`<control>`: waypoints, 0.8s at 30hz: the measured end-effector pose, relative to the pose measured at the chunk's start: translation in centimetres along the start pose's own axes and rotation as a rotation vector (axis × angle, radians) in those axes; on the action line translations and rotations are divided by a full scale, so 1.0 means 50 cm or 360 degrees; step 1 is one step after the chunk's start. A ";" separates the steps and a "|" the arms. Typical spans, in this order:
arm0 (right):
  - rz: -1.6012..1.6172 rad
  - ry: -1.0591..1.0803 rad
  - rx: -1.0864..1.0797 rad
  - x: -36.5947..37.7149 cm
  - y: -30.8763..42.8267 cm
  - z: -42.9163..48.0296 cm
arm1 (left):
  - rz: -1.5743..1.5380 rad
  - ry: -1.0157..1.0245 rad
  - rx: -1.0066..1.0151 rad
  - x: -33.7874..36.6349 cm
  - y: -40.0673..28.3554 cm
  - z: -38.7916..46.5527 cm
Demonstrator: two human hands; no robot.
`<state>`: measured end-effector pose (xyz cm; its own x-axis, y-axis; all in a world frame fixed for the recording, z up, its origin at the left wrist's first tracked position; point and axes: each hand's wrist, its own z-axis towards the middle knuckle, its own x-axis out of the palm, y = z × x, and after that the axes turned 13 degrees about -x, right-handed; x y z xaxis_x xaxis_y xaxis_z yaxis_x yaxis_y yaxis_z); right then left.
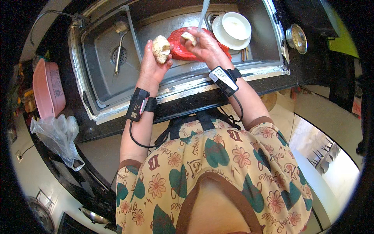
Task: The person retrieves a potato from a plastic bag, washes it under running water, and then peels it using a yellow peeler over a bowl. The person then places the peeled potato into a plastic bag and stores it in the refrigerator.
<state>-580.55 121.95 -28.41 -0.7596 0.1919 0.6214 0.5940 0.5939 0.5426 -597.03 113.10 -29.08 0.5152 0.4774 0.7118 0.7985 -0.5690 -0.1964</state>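
Observation:
My left hand (155, 63) holds a pale, brown-speckled lump of food (160, 49) with a hollow in its right side; I cannot tell what food it is. Between the fingers of my right hand (204, 46) is a smaller whitish piece (189, 38). Both hands are above the large basin of a double sink (152, 27), a short gap apart. A stream of water (203, 13) comes down at the fingers of my right hand. Under that hand lies a red plastic bag (178, 44), partly hidden; its contents cannot be made out.
A white bowl (236, 26) sits on a white plate (217, 27) near the drain. The left basin holds a metal ladle (119, 49). On the counter are a pink plastic tub (48, 87), a clear plastic bag (60, 133) and a metal bowl (296, 38).

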 end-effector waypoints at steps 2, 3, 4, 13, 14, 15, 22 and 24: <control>0.0077 0.0081 0.0101 -0.009 0.008 0.000 | 0.0005 -0.0009 -0.0016 0.002 0.001 0.001; 0.0051 0.0078 0.0097 -0.013 0.013 0.001 | 0.0006 -0.0005 -0.0021 0.004 0.003 0.003; 0.0055 0.0109 0.0102 -0.015 0.016 0.001 | 0.0011 0.0001 -0.0015 0.005 0.004 0.004; -0.0225 -0.0017 -0.0339 0.037 0.004 0.008 | 0.0046 -0.0029 0.0074 0.025 0.004 0.028; -0.0266 -0.0049 -0.0325 0.039 0.006 0.006 | 0.0043 -0.0034 0.0095 0.030 0.005 0.032; -0.0300 -0.0035 -0.0329 0.037 0.013 0.002 | 0.0043 -0.0008 0.0099 0.035 0.003 0.037; -0.1130 0.0144 -0.0418 0.005 0.059 -0.023 | 0.0253 0.0010 0.0221 0.080 0.008 0.081; -0.1387 0.0049 -0.0475 0.006 0.061 -0.022 | 0.0290 -0.0117 0.0294 0.087 0.008 0.092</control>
<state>-578.67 122.94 -25.95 -0.9656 -0.2523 -0.0632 -0.1381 0.2916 0.9465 -593.05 118.03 -29.19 0.6714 0.4294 0.6041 0.7304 -0.5215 -0.4411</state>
